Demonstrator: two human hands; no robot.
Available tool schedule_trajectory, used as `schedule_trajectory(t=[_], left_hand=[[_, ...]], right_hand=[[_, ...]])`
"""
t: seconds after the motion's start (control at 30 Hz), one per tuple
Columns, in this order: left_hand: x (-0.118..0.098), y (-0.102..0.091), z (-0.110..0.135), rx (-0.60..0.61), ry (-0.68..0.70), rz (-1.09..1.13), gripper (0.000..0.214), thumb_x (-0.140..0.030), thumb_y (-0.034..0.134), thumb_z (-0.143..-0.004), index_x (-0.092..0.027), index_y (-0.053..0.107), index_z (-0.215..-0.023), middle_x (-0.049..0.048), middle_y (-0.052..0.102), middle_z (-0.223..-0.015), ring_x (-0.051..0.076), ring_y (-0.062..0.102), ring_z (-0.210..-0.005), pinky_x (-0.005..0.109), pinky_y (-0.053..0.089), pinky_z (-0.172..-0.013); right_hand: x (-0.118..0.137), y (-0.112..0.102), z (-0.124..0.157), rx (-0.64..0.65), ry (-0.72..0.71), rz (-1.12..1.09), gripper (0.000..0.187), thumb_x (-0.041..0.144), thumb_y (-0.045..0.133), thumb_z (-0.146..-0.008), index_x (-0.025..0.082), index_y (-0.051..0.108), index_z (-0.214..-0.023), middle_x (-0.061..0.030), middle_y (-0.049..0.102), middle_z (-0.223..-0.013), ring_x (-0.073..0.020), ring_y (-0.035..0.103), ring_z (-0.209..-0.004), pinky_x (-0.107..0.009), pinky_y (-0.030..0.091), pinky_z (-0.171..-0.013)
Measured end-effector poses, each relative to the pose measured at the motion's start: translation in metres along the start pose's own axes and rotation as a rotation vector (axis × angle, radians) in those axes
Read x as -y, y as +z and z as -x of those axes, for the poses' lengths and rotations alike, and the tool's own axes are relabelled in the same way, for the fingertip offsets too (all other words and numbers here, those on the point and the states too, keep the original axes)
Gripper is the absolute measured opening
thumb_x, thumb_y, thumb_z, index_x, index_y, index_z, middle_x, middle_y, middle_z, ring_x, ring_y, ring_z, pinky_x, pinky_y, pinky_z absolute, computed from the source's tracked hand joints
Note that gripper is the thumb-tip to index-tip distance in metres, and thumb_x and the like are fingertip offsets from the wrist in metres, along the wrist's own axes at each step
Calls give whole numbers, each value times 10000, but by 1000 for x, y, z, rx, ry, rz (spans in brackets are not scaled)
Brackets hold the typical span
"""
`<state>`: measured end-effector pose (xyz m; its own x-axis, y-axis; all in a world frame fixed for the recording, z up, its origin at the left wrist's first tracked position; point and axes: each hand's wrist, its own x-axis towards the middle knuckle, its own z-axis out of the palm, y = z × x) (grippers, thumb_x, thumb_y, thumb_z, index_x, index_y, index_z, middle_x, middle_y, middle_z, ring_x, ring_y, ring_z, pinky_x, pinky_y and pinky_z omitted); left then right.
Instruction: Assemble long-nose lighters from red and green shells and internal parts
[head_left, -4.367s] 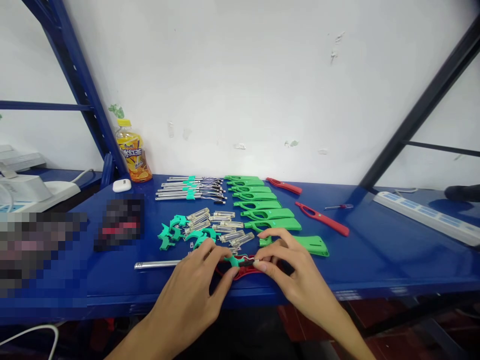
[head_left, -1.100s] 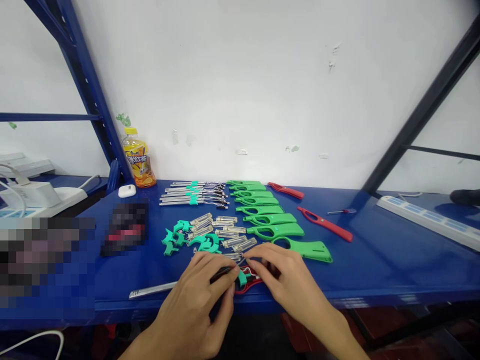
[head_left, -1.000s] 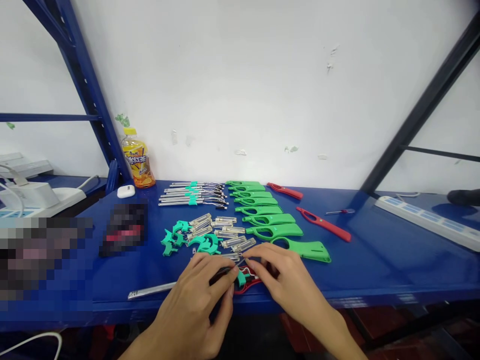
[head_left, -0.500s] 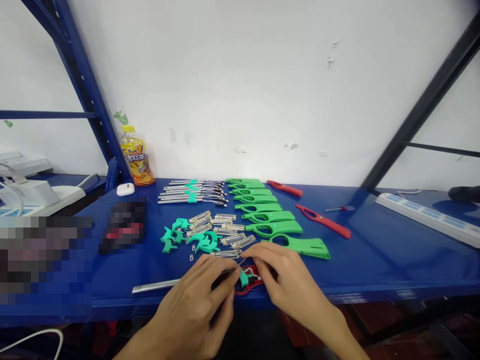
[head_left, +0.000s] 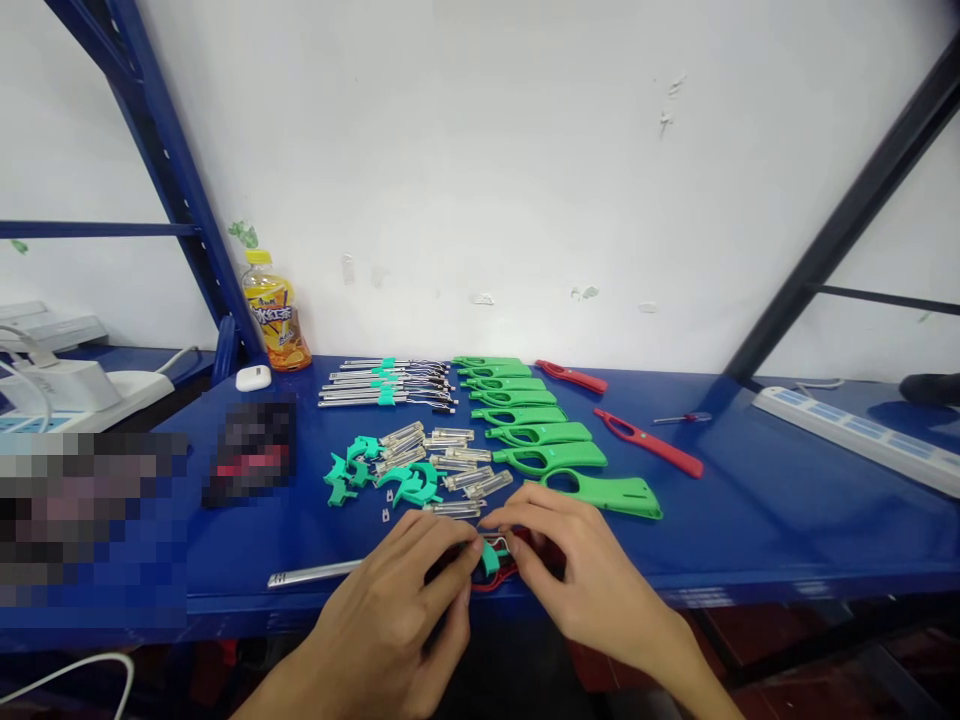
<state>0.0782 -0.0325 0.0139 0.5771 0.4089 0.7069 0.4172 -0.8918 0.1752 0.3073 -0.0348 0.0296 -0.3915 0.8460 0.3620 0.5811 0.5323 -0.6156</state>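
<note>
The left hand [head_left: 409,605] seems closed about one end of the red shell [head_left: 495,586] at the bench's [head_left: 750,540] near edge, though its fingers hide the grip. From that shell, a silver rod [head_left: 319,573] runs out at 9 o'clock, beneath the hand. The right hand [head_left: 581,560] is narrowed to near-touching fingertips at a white wire [head_left: 501,541]; whether it pinches anything, I can't tell. A teal piece [head_left: 490,560] sits between the hands — so this unit looks partly filled, its upper side uncovered. Clear tubes [head_left: 489,484] lie at 11 o'clock, loose teal pieces [head_left: 341,492] at 10, green shells [head_left: 619,494] toward 1, other red shells [head_left: 664,452] near 2. Beyond, at 11, wired rods [head_left: 356,402] — much seems left unassembled.
</note>
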Motion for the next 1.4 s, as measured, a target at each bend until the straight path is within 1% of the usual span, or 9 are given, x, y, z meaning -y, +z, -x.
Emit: schedule_trajectory(t=[0.17,0.33,0.57,0.73,0.93,1.0,1.17,1.27,1.4], left_hand=[[0,2,2,-32,15,18,332,15,524,-929,-119,662,-1200,126,733,-1045,241,698,-925,419,615,-846],[0,-1,2,-61,47,56,350,26,511,-908,-120,647,-1196,132,729,-1043,233,699,-934,400,613,-844],[1,0,4,-78,-109,21,433,-24,504,-971,-201,609,-1352,93,745,-1170,216,720,-1076,357,601,-941],[2,-4,0,-49,-120,42,398,-14,533,-1002,-226,644,-1321,66,731,-1124,203,685,-1040,367,569,-937],[12,-9,1,-65,-144,-36,321,-23,549,-1038,-235,680,-1241,50,718,-1141,214,637,-1103,385,516,-969],[15,-7,2,-43,-140,-42,333,-34,546,-1045,-240,668,-1278,53,708,-1186,221,619,-1150,389,511,-991],[19,0,6,102,-188,-89,399,-93,513,-1065,-257,622,-1412,78,667,-1256,265,597,-1174,459,531,-1016],[20,1,7,126,-212,-111,410,-111,495,-1067,-262,623,-1427,87,644,-1219,271,606,-1124,452,560,-965],[21,0,7,147,-187,-111,414,-97,462,-1070,-269,642,-1401,87,625,-1178,269,595,-1099,422,563,-912]], right_hand=[[1,-1,0,16,21,-2,275,104,553,-1008,279,757,-1065,6,713,-1023,-173,679,-886,-318,467,-778],[2,-1,0,10,16,-15,247,107,554,-1011,266,735,-1069,8,718,-1044,-169,679,-914,-316,471,-800],[2,0,0,13,64,28,157,219,614,-1031,271,762,-1016,11,726,-992,-174,680,-890,-320,468,-768],[1,1,1,-4,62,63,189,247,596,-1042,274,774,-1099,-8,718,-1029,-183,690,-896,-325,480,-765],[-1,8,4,-89,38,225,217,244,585,-1041,262,763,-1163,-41,708,-1099,-206,703,-914,-349,472,-753],[-2,9,4,-94,32,222,206,244,588,-1046,263,764,-1150,-38,711,-1117,-202,707,-922,-347,480,-762],[-4,6,2,-63,61,116,203,272,595,-1075,286,795,-1104,-9,733,-1059,-181,717,-894,-332,507,-792],[-5,3,0,-63,66,85,241,261,583,-1088,287,818,-1046,-7,743,-1008,-182,715,-870,-334,500,-777],[-7,2,-2,-56,89,31,210,259,638,-1064,291,838,-1009,1,753,-967,-180,704,-831,-328,494,-743]])
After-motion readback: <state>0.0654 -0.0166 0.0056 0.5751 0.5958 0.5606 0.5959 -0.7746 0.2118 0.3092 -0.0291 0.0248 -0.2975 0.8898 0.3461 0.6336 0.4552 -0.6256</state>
